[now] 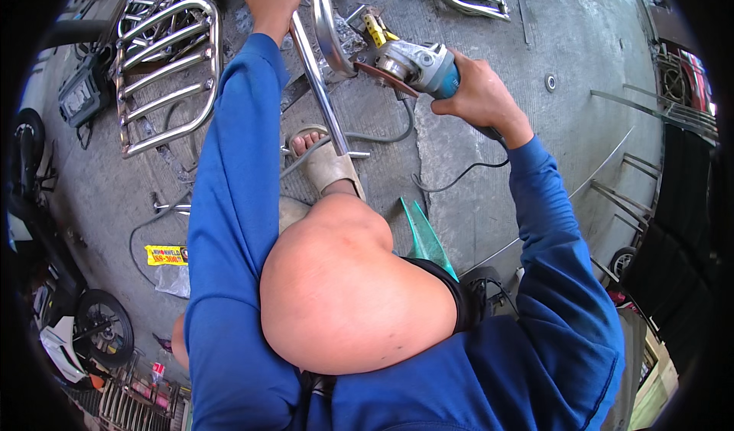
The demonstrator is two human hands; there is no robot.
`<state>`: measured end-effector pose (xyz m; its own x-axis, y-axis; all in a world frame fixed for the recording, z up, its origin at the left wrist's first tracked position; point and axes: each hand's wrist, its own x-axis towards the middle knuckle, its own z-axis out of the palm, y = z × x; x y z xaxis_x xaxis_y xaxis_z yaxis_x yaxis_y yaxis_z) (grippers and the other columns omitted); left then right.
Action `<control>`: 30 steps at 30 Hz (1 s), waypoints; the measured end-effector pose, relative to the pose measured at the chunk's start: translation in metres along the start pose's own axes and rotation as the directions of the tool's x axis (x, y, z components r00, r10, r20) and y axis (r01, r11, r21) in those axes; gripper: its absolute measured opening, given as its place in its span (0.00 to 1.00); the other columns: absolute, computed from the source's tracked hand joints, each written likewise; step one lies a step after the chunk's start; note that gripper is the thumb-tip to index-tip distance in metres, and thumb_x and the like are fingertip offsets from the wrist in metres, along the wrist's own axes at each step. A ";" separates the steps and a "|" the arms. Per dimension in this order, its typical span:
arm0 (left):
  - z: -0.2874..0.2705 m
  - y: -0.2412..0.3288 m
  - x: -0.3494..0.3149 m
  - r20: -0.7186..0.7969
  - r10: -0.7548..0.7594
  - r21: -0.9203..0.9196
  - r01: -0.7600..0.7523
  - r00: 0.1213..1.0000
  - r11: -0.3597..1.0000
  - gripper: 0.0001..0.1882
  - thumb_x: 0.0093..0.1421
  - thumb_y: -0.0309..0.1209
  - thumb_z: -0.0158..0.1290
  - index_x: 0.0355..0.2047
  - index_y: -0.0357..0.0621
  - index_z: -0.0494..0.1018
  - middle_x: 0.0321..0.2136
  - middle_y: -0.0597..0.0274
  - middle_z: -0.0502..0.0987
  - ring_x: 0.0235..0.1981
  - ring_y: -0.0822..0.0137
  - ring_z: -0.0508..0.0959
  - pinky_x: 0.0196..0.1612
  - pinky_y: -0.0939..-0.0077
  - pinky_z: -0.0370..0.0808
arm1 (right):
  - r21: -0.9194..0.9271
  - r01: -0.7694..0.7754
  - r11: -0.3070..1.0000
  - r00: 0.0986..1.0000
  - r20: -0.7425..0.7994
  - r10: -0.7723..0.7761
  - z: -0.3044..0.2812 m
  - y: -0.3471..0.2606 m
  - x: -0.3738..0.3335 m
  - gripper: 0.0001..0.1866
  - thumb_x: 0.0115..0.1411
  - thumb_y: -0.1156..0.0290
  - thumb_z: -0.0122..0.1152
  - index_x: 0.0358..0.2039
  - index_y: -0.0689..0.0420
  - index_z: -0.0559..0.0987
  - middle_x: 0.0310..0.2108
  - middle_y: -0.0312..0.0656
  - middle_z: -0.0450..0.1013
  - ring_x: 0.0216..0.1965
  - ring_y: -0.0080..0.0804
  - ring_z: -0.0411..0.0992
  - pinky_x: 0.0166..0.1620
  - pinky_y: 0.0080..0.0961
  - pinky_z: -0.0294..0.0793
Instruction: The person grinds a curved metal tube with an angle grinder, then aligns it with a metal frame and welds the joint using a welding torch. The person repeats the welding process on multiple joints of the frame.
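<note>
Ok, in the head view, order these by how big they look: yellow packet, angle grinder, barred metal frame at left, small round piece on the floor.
Largest to smallest:
1. Barred metal frame
2. Angle grinder, perhaps enlarged by nearness
3. Yellow packet
4. Small round piece

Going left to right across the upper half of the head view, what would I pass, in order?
Dark grey case → shiny barred metal rack → left hand → bent metal tube → angle grinder → right hand → small ring on the floor.
</note>
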<state>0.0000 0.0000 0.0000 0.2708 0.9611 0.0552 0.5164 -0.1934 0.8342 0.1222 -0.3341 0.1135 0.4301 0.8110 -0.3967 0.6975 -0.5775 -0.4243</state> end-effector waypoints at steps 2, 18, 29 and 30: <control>0.001 -0.003 -0.002 0.025 -0.015 -0.081 0.017 1.000 0.997 0.29 0.74 0.51 0.46 0.39 0.35 0.84 0.35 0.34 0.84 0.42 0.35 0.84 0.47 0.47 0.76 | 0.009 0.006 1.000 1.000 -0.024 -0.006 0.005 0.002 -0.003 0.41 0.40 0.56 0.79 0.55 0.62 0.80 0.37 0.58 0.84 0.39 0.57 0.84 0.48 0.45 0.84; -0.002 0.005 -0.004 -0.019 0.029 -0.088 -0.030 0.999 0.996 0.28 0.75 0.47 0.46 0.37 0.33 0.83 0.31 0.36 0.84 0.38 0.36 0.84 0.44 0.48 0.76 | 0.011 0.035 0.999 0.998 -0.058 -0.034 0.001 -0.007 0.005 0.41 0.39 0.63 0.77 0.56 0.65 0.79 0.40 0.59 0.83 0.40 0.58 0.82 0.50 0.42 0.81; 0.006 -0.004 0.000 -0.030 0.068 -0.078 -0.070 0.997 0.995 0.28 0.75 0.46 0.44 0.37 0.33 0.83 0.32 0.33 0.83 0.38 0.34 0.84 0.44 0.48 0.76 | 0.001 0.023 1.000 0.999 -0.033 -0.023 -0.008 -0.011 0.005 0.40 0.39 0.63 0.78 0.55 0.65 0.78 0.40 0.60 0.82 0.42 0.59 0.82 0.50 0.43 0.80; 0.006 -0.006 0.000 -0.044 0.086 -0.085 -0.089 0.995 0.992 0.29 0.75 0.49 0.46 0.36 0.34 0.83 0.31 0.33 0.83 0.38 0.35 0.84 0.43 0.48 0.76 | -0.012 0.039 0.999 0.999 -0.034 -0.040 -0.008 -0.011 0.006 0.40 0.39 0.61 0.78 0.55 0.65 0.79 0.39 0.60 0.83 0.42 0.60 0.82 0.49 0.45 0.81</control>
<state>0.0022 0.0000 -0.0080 0.2779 0.9487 0.1507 0.4194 -0.2610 0.8695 0.1219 -0.3221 0.1222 0.4211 0.8360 -0.3519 0.7208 -0.5439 -0.4296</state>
